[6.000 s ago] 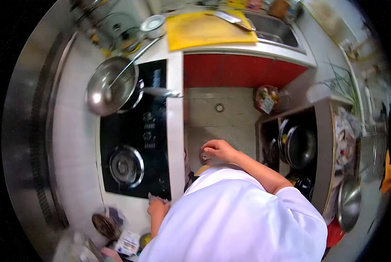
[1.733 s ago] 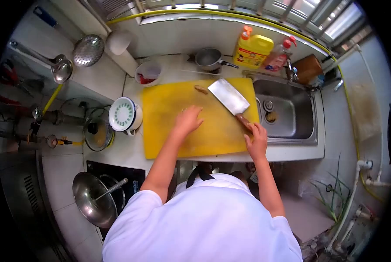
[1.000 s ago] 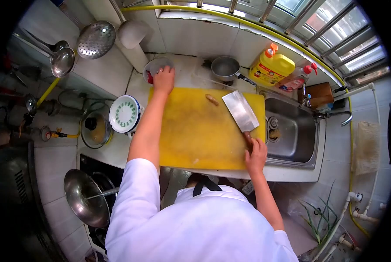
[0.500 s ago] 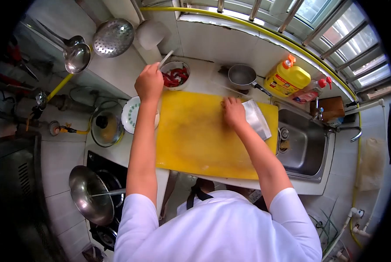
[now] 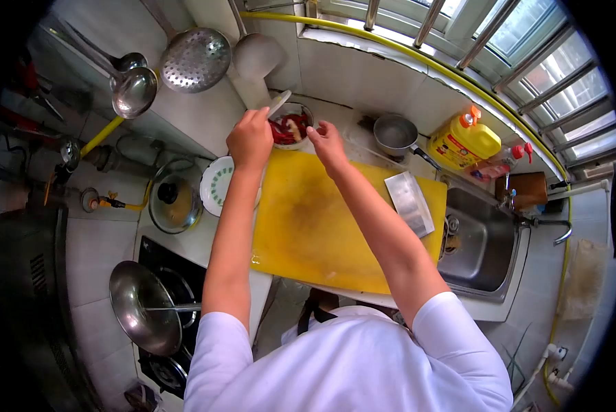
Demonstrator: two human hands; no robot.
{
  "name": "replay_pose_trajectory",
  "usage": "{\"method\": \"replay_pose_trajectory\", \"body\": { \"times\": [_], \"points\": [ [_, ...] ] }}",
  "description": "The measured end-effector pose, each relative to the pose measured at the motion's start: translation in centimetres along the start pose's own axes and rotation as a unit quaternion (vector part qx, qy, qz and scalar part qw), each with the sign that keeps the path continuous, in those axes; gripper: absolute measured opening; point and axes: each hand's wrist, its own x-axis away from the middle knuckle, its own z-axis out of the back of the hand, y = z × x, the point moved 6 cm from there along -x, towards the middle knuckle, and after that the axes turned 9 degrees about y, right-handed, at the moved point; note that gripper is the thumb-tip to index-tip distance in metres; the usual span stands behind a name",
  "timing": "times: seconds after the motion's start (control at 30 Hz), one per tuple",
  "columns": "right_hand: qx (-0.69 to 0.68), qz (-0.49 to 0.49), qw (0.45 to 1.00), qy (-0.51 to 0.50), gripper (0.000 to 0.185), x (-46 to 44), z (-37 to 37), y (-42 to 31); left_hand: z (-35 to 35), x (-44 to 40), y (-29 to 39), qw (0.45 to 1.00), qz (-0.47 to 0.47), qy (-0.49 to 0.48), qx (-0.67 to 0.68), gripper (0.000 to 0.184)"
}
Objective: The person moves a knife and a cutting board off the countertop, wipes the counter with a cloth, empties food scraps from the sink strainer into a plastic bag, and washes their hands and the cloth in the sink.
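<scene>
My left hand (image 5: 248,139) is closed on a white dish (image 5: 280,102), held tilted and seen nearly edge-on beside a bowl (image 5: 310,112) of red chili peppers (image 5: 280,132). A pale, blurred piece (image 5: 295,127) shows over the peppers; I cannot tell if it rests on them or is falling. Close to the bowl's right side is my right hand (image 5: 329,145), its fingers apart and nothing visible in them. Below both hands lies a yellow cutting board (image 5: 308,220). A broad metal blade, like a cleaver's (image 5: 409,199), rests on its right part.
Left of the board are a white plate with green marks (image 5: 215,187) and a glass-lidded pot (image 5: 174,197). A wok (image 5: 143,302) sits on the stove. At the back stand a small saucepan (image 5: 395,134) and a yellow bottle (image 5: 464,141). The sink (image 5: 483,240) is right.
My right hand has left the board near the blade and moved up and left to the bowl of peppers. The dish in my left hand is turned differently. A pale piece now shows over the peppers.
</scene>
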Motion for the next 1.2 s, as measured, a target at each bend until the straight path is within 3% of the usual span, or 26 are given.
{"method": "replay_pose_trajectory", "body": {
  "times": [0.03,0.13,0.27,0.3,0.43,0.5,0.63,0.87,0.93,0.97,1.03,1.07,1.1,1.13,1.2],
  "points": [
    [0.081,0.08,0.993,0.037,0.048,0.3,0.6,-1.3,-0.7,0.0,0.3,1.0,-0.001,-0.002,0.003,0.021],
    [0.089,0.156,0.982,-0.052,0.038,5.0,4.9,-1.2,-4.4,0.5,0.6,0.999,-0.029,-0.016,-0.025,0.022],
    [0.23,0.192,0.954,-0.028,0.032,13.6,15.4,0.6,-8.7,2.4,0.6,0.995,-0.083,0.007,-0.064,0.018],
    [0.294,0.197,0.935,-0.003,0.035,15.5,18.0,0.5,-9.6,2.9,0.7,0.994,-0.079,-0.024,-0.066,0.018],
    [0.402,0.188,0.893,0.069,0.043,20.5,25.1,0.5,-11.9,5.7,0.7,0.99,-0.038,-0.099,-0.092,0.023],
    [0.44,0.128,0.881,0.12,0.049,21.8,27.4,0.8,-11.6,6.8,0.7,0.989,-0.017,-0.122,-0.083,0.028],
    [0.486,0.083,0.86,0.131,0.059,23.0,29.2,2.3,-12.3,7.8,-0.4,0.986,-0.019,-0.153,-0.069,0.043],
    [0.498,0.081,0.855,0.121,0.057,21.7,29.5,3.4,-10.6,8.4,0.7,0.983,-0.016,-0.147,-0.113,0.049],
    [0.48,0.064,0.869,0.104,0.056,22.4,28.4,1.0,-6.8,7.5,2.4,0.999,0.008,-0.031,-0.008,0.047],
    [0.48,0.062,0.869,0.099,0.056,22.9,28.2,0.6,-4.7,7.7,3.4,0.999,0.01,-0.034,-0.011,0.047],
    [0.402,0.162,0.898,0.07,0.049,23.1,27.1,-1.0,0.3,8.1,5.8,0.987,0.037,0.012,0.153,0.039],
    [0.402,0.166,0.898,0.067,0.049,23.0,26.3,-1.6,2.0,9.1,6.5,0.984,0.035,0.026,0.174,0.034],
    [0.236,0.059,0.968,0.054,0.045,22.5,25.4,-1.3,3.6,10.2,7.1,0.979,0.034,0.04,0.196,0.03],
    [0.061,-0.052,0.996,0.039,0.041,22.1,23.9,-0.7,4.9,11.4,7.5,0.973,0.043,0.057,0.219,0.026],
    [-0.032,-0.092,0.995,-0.032,0.036,19.8,19.9,-1.1,7.0,14.1,8.0,0.963,0.063,0.075,0.25,0.021]
  ]
}}
